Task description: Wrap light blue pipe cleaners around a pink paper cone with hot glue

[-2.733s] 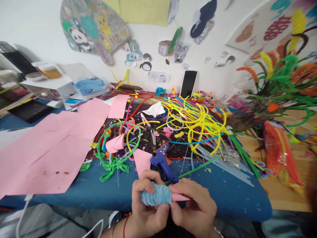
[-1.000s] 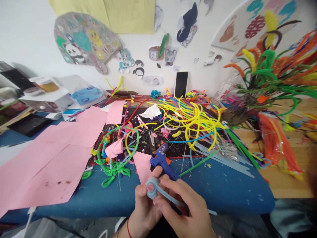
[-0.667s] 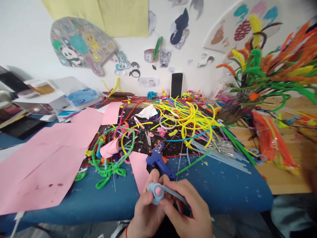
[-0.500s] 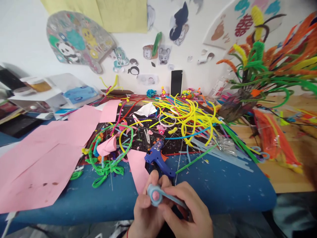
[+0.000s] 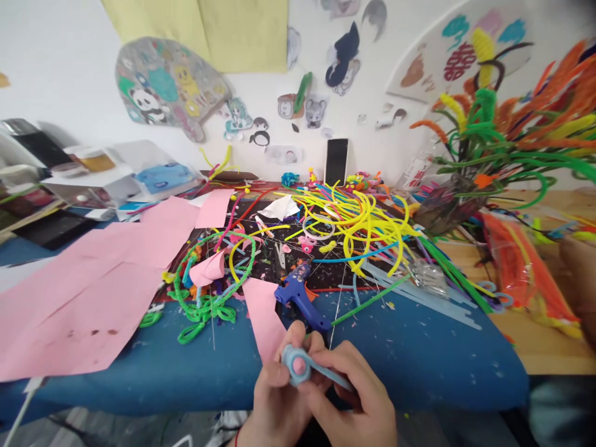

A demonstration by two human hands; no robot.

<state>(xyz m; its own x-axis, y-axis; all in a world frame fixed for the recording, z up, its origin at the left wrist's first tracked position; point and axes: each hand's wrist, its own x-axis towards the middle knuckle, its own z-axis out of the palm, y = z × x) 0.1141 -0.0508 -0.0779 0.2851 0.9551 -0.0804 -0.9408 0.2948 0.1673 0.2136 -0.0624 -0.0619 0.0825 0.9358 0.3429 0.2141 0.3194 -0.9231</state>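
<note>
A small coil of light blue strip (image 5: pixel 288 358) is wound around a pink core, and my left hand (image 5: pixel 274 397) pinches it between thumb and fingers. From the coil a loose tail of the strip (image 5: pixel 333 377) runs right into my right hand (image 5: pixel 361 391), whose thumb and fingers are closed around it. Both hands are close together at the table's front edge. Just beyond them lies a blue glue gun (image 5: pixel 302 301), with a pink paper piece (image 5: pixel 263 313) to its left.
Large pink sheets (image 5: pixel 88 298) cover the table's left side. Green looped pipe cleaners (image 5: pixel 205 316) lie nearer the middle, yellow ones (image 5: pixel 372 230) at the back. Flat light blue strips (image 5: pixel 433 304) lie to the right. A phone (image 5: pixel 336 161) leans on the wall.
The whole view has shifted slightly, so the wall and table things appear a little farther right. My hands keep nearly the same hold on the coil and its tail.
</note>
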